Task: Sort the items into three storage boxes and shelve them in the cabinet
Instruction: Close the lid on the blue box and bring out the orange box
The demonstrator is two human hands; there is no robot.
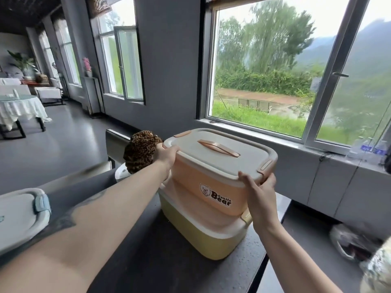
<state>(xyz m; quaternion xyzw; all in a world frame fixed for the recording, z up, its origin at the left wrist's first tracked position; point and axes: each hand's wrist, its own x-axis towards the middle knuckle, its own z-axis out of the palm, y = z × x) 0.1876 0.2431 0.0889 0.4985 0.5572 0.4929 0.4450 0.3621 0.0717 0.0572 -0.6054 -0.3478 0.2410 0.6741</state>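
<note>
On the dark counter (148, 250) sat a yellow box (203, 235), and an orange box (211, 187) with a grey lid (220, 153) was on top of it. Both hands held the orange box by its lid rim. The left hand (167, 154) gripped the far end, its fingers curled over the edge. The right hand (260, 191) gripped the near corner. A white box (19, 216) with a blue clip sat at the left.

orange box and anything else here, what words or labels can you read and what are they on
"Gentle Bear", beside a bear-face logo: sticker on the front of the orange box.
Labels on the bottles on the windowsill: too blurred to read.
Yellow box and blue-latched box: no text visible.
</note>
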